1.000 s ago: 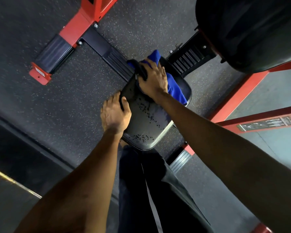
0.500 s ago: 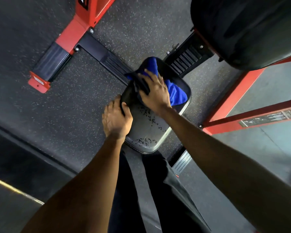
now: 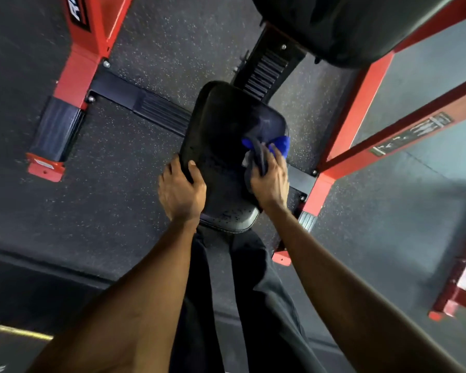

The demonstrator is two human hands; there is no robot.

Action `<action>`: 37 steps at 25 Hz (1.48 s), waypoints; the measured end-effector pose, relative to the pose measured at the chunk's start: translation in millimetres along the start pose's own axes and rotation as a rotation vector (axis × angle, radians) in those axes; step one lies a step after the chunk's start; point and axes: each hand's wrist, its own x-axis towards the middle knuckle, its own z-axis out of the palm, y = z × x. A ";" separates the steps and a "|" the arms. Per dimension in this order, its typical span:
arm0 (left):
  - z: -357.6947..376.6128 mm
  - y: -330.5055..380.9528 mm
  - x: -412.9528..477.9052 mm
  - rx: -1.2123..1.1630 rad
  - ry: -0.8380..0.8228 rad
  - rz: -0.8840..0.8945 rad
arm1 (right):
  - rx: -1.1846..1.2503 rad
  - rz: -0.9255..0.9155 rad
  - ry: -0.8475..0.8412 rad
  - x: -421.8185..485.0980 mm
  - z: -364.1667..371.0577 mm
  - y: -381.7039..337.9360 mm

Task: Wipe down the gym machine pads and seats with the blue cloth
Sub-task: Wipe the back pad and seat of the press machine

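Note:
A black padded seat (image 3: 226, 125) of a red-framed gym machine sits below me, with droplets on its near end. My left hand (image 3: 180, 192) grips the seat's near left edge, thumb on top. My right hand (image 3: 269, 181) holds the bunched blue cloth (image 3: 280, 145) against the seat's right edge; most of the cloth is hidden under my fingers. A large black back pad (image 3: 355, 25) hangs at the upper right.
Red frame beams (image 3: 361, 103) run to the right of the seat and a red post (image 3: 84, 52) stands at the upper left. A black ribbed floor bar (image 3: 151, 111) runs left of the seat. My dark-trousered legs (image 3: 240, 305) stand just before it on speckled rubber flooring.
My right hand has dragged the blue cloth from the seat's far end back to its right edge, uncovering the far part. My left hand has stayed gripping the left edge.

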 end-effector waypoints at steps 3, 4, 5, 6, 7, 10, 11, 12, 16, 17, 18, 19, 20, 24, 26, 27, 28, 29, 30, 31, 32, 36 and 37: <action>3.8 -2.0 -0.4 -0.021 0.012 0.005 | 0.053 0.254 0.059 61.2 -7.2 0.1; 5.2 -2.0 0.0 -0.017 0.015 0.005 | 0.059 0.287 0.073 68.7 -7.0 0.2; 5.5 -2.3 0.7 -0.009 0.021 0.002 | 0.060 0.299 0.083 64.8 -4.6 -1.6; 5.3 -2.5 0.6 0.002 0.027 0.001 | 0.052 0.282 0.087 51.1 -2.4 -4.3; 4.6 -2.4 0.4 0.013 0.030 0.005 | 0.037 0.238 0.078 32.0 -0.3 -5.8; 6.4 -2.8 1.5 0.022 0.022 0.013 | -0.032 0.085 0.007 -13.1 1.3 -2.9; 7.3 -3.7 0.9 0.021 0.024 0.012 | -0.065 0.054 -0.016 -10.4 -0.4 -2.4; 7.8 -4.6 0.7 0.019 0.030 0.010 | -0.108 0.028 -0.038 0.2 -1.5 -4.7; 6.3 -6.5 2.3 0.010 0.053 0.012 | -0.291 -0.071 -0.083 60.1 6.2 -35.3; 6.7 -6.2 2.4 0.007 0.054 0.017 | -0.304 -0.085 -0.088 72.8 7.9 -45.6; 6.8 -5.6 2.4 0.003 0.056 0.017 | -0.309 -0.099 -0.096 81.9 10.4 -53.1; 6.8 -4.8 2.5 0.004 0.057 0.009 | -0.303 -0.121 -0.110 85.9 11.9 -57.9; 6.5 -5.4 2.0 0.012 0.061 -0.006 | -0.287 -0.162 -0.143 82.7 12.5 -61.4; -0.6 -0.9 -2.8 0.034 0.112 -0.037 | -0.276 -0.470 -0.311 34.4 2.9 -43.3; -1.0 0.7 -6.8 0.051 0.130 -0.058 | -0.288 -0.534 -0.327 34.6 0.4 -40.0; -0.7 0.3 -11.2 0.059 0.138 -0.071 | -0.297 -0.549 -0.321 40.8 3.2 -45.4; -0.9 -1.2 -16.8 0.053 0.131 -0.090 | -0.309 -0.552 -0.313 49.4 9.2 -52.8; 0.0 -3.9 -24.4 0.034 0.108 -0.111 | -0.321 -0.545 -0.299 59.5 15.5 -61.9; 1.4 -8.1 -34.2 0.011 0.080 -0.132 | -0.325 -0.528 -0.283 68.4 21.2 -72.0; 3.5 -13.2 -45.0 -0.015 0.059 -0.154 | -0.329 -0.513 -0.261 74.4 26.6 -79.7; 4.8 -18.1 -54.0 -0.051 0.040 -0.169 | -0.330 -0.502 -0.244 75.9 29.8 -85.6; 6.6 -29.3 -72.8 -0.226 0.026 -0.150 | -0.286 -0.705 -0.356 43.4 20.3 -73.7; 7.2 -30.0 -75.0 -0.280 0.027 -0.152 | -0.271 -0.784 -0.394 34.5 16.3 -65.4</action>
